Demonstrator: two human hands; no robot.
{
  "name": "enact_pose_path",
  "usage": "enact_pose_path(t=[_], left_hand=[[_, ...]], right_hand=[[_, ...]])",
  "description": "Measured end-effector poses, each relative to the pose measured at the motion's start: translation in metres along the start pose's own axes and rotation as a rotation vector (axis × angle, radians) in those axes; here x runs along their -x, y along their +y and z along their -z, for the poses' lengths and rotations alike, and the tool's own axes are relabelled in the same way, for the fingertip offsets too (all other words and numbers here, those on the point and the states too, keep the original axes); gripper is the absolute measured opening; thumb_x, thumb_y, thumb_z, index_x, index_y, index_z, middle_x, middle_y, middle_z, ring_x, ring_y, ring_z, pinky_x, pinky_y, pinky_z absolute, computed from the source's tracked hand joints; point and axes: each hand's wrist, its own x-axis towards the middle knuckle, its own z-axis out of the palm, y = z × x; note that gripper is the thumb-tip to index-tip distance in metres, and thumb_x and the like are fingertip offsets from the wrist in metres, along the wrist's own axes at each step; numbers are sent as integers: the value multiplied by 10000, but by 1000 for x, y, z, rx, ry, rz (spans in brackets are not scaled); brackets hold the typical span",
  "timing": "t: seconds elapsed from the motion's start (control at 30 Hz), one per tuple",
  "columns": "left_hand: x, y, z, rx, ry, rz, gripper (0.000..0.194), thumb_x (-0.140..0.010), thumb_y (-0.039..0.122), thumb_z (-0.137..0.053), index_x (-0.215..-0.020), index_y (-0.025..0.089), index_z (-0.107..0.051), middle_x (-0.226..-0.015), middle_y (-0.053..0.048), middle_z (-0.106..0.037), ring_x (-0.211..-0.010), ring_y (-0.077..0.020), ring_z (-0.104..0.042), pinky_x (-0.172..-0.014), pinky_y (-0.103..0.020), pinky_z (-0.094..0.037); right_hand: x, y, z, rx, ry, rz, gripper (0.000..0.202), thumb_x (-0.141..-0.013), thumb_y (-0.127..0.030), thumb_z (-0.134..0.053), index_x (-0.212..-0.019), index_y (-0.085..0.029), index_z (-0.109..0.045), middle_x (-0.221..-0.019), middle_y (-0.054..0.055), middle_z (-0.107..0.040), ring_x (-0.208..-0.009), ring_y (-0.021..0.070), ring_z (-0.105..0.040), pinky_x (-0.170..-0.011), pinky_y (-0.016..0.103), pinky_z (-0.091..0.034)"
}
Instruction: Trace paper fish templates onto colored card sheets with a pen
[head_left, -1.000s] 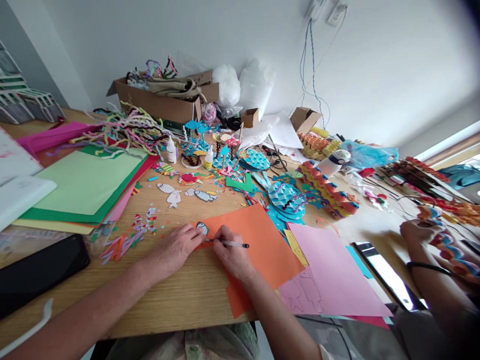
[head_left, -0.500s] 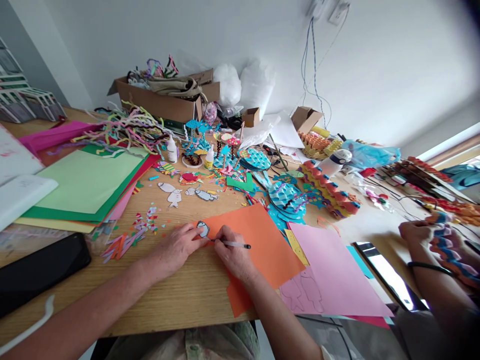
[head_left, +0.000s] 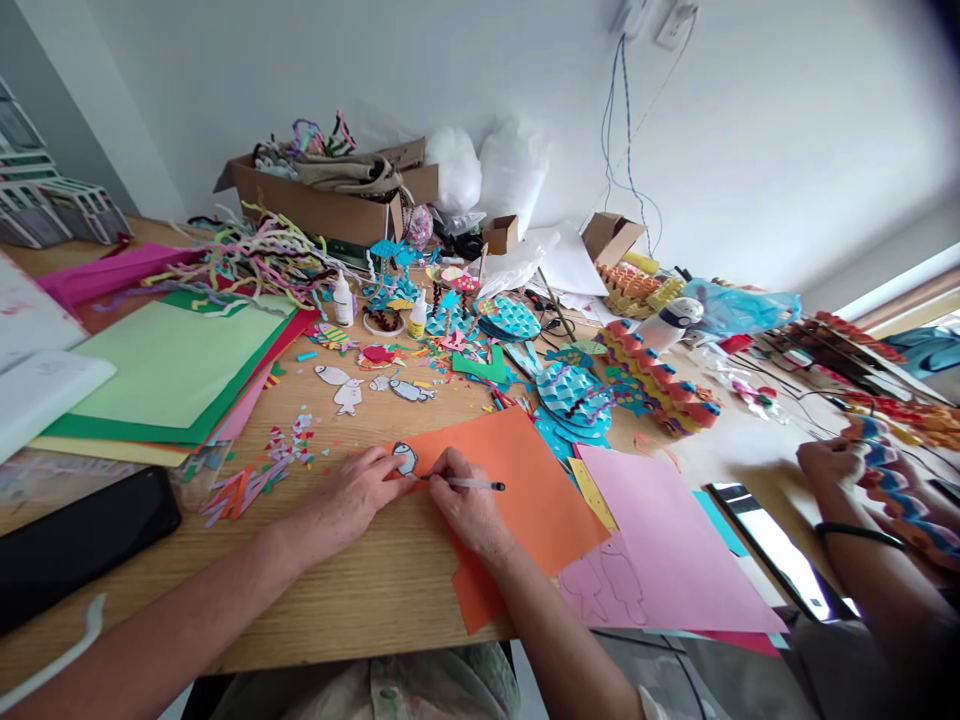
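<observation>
**Tracing a little fish on orange paper, craft table chaos all around**

So the orange sheet (head_left: 517,480) is the anchor here, lying at the near edge of the wooden table (head_left: 360,590). At its top left corner sits a small paper fish cutout (head_left: 405,459), and the left hand (head_left: 360,492) is pressed flat beside it, fingertips pinning the fish down onto the sheet. The right hand (head_left: 466,508) rests on the orange sheet just right of the fish, fingers pinched around a pen (head_left: 471,484) whose tip sits at the fish's lower edge.

Right of the orange sheet, overlapping its edge, is a pink sheet (head_left: 660,540) with faint fish outlines. Left of it, well apart, a stack of coloured paper (head_left: 172,370) with pale green on top, and paper scraps (head_left: 262,470) between. Beyond it, more fish cutouts (head_left: 375,385) and two glue bottles (head_left: 343,298). Far to the right, another person's hand (head_left: 829,462) touches a coloured paper chain (head_left: 900,490).
</observation>
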Motion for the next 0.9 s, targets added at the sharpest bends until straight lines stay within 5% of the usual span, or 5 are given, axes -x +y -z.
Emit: enact_pose_path(t=[0.9], left_hand=[[3, -5, -9, -98, 79, -67, 360, -883, 136, -469, -1201, 297, -525, -1207, -15, -509, -1065, -196, -449, -900, -335, -427]], right_hand=[[2, 2, 0, 20, -17, 51, 56, -653, -173, -391, -616, -212, -406, -504, -57, -406, -462, 101, -343, -483, 215, -274]])
